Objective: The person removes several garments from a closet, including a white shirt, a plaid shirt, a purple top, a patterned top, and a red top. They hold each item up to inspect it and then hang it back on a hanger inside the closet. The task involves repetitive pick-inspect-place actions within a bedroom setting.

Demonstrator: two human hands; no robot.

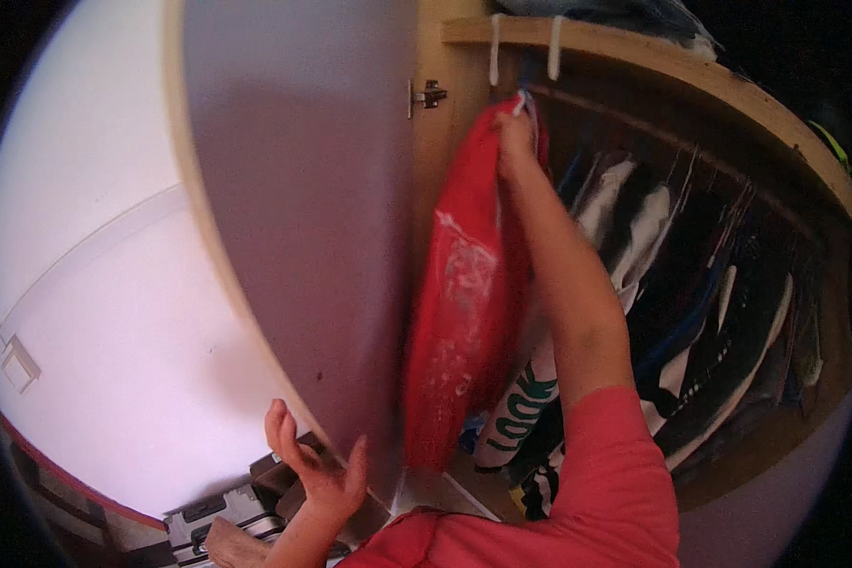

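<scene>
My right hand [515,138] reaches up into an open wardrobe and grips the top of a red garment [454,305], close to the hanging rail [632,131]. The garment hangs down long and narrow, with a pale worn-looking print on its front. A bit of white, perhaps part of a hanger, shows at its top, though blur hides how it meets the rail. Low on the left, my left hand [319,472] is held up with its fingers apart and nothing in it, near the lower edge of the wardrobe door [298,213].
Several clothes [689,298] crowd the rail to the right, among them a white garment with green lettering [522,419]. A wooden shelf [653,57] runs above, with cloth on it. A metal hinge [429,94] joins the door. A silvery case [224,522] sits at lower left.
</scene>
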